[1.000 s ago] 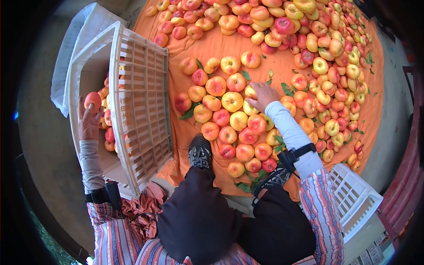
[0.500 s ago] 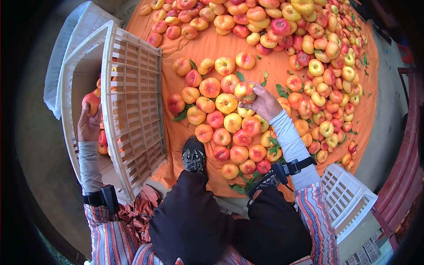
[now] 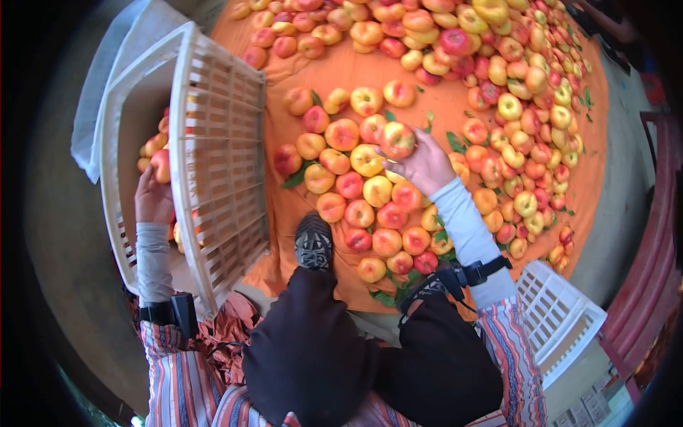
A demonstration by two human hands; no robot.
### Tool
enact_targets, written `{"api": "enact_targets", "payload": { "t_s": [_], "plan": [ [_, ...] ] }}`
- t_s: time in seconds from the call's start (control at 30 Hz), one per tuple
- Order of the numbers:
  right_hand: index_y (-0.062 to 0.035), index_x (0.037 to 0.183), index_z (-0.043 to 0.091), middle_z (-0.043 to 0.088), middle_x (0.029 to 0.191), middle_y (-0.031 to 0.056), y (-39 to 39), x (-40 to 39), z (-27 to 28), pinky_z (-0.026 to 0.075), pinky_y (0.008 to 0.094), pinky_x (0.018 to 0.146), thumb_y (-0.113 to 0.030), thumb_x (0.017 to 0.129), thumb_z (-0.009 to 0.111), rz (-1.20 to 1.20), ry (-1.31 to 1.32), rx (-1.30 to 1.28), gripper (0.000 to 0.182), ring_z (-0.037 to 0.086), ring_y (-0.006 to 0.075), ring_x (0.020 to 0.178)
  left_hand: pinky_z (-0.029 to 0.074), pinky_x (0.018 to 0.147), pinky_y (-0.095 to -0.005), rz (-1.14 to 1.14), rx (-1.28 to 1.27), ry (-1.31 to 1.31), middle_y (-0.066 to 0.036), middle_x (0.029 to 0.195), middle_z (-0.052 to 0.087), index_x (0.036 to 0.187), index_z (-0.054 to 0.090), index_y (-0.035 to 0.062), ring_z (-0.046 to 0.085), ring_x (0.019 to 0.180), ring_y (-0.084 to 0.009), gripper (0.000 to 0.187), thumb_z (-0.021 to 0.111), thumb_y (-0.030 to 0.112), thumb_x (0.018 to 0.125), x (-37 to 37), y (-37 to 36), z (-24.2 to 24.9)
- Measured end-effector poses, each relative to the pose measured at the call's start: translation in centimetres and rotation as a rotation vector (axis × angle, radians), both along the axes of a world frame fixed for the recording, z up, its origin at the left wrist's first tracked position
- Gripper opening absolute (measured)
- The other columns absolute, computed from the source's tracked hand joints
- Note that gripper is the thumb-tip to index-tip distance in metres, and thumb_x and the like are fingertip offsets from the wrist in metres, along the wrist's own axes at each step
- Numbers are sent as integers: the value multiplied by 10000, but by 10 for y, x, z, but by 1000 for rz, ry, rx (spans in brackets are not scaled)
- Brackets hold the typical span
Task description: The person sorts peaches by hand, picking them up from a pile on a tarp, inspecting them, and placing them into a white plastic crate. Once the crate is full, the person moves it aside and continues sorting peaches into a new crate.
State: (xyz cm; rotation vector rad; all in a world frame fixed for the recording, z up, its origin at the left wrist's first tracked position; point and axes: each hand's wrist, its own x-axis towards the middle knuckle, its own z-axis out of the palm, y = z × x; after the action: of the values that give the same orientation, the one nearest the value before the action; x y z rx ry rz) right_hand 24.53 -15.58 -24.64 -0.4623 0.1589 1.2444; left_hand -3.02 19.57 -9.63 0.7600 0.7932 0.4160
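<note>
My left hand point(image 3: 154, 199) is inside the white slatted crate point(image 3: 217, 153), with its fingers round a red peach point(image 3: 161, 166). Several red and yellow peaches lie in the crate near it, partly hidden by the slatted side. Over the loose group of flat peaches on the orange cloth point(image 3: 284, 245), my right hand point(image 3: 425, 165) holds a yellow-red peach point(image 3: 397, 140) between thumb and fingers. A yellow peach point(image 3: 367, 161) lies just below and left of that one.
A large heap of peaches point(image 3: 526, 107) covers the back and right of the cloth. Green leaves lie among them. A smaller white crate point(image 3: 558, 313) stands at the lower right, near a dark red bench point(image 3: 644, 263). At the top right, part of another person point(image 3: 605, 21) shows.
My left hand has moved slightly right and down, deeper into the crate, with its peach. My right hand keeps its peach, now turned a little and lifted slightly.
</note>
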Motion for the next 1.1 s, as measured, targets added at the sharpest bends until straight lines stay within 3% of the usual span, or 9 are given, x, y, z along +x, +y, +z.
{"api": "enact_targets", "payload": {
  "t_s": [0.07,0.13,0.17,0.37,0.6,0.7,0.83,1.0,1.1],
  "plan": [
    [-90,1159,462,522,1132,93,-1,-1,-6,480,440,806,-305,895,393,17,22,-97,347,525,304,1016,392,934,-433,-207,-49,-21,-168,1208,478,1226,375,10,488,1095,-292,492,509,294,847,-5,9,-3],
    [-106,1159,463,535,1108,79,-9,-6,-6,511,398,743,-318,889,417,29,-34,-234,346,532,276,1011,427,887,-436,-3,235,71,-121,1145,477,1219,394,51,519,1027,-251,480,567,163,785,-14,21,-21],
    [-107,1160,462,534,1107,77,-15,-8,-1,524,377,707,-314,888,432,40,-24,-259,343,533,279,1007,449,859,-456,15,257,95,-120,1137,455,1220,394,55,512,1026,-255,485,560,86,765,-7,11,-11],
    [-77,1125,466,518,1128,110,-68,-33,43,516,365,705,-280,869,469,-69,-112,-385,327,532,283,1003,434,905,-433,-80,291,-70,-122,1172,446,1233,387,48,486,1076,-249,559,589,-21,717,-12,-5,10],
    [-90,1118,470,539,1092,86,-156,-66,75,506,355,703,-294,863,477,-234,-121,-531,328,541,238,983,525,789,-361,-85,379,-103,-107,1053,492,1165,427,30,566,935,-216,454,633,82,764,-24,-15,22],
    [-95,1156,451,516,1138,89,-196,-80,90,506,363,701,-294,863,471,-314,-105,-576,355,521,264,1008,533,771,-355,-52,300,-175,-130,1074,498,1167,414,19,569,931,-226,418,580,185,820,-28,-16,23],
    [-94,1110,488,548,1085,42,-209,-114,144,495,299,710,-283,859,483,-360,-232,-608,314,542,181,968,552,705,-319,23,-365,-592,-211,1105,494,1168,383,6,581,872,-260,505,426,419,880,-45,-7,22],
    [-89,1110,495,556,1073,55,-197,-140,161,492,313,726,-281,861,472,-402,-276,-635,315,547,190,962,550,641,-274,41,-583,-736,-212,1046,484,1155,370,-15,547,694,-225,589,484,469,840,-61,-8,27],
    [-85,1110,499,560,1066,63,-191,-153,164,490,321,736,-280,863,465,-412,-274,-649,316,549,195,959,535,602,-250,-90,-738,-884,-197,998,492,1110,399,-21,533,703,-211,586,509,478,823,-71,-5,21]
  ]
}}
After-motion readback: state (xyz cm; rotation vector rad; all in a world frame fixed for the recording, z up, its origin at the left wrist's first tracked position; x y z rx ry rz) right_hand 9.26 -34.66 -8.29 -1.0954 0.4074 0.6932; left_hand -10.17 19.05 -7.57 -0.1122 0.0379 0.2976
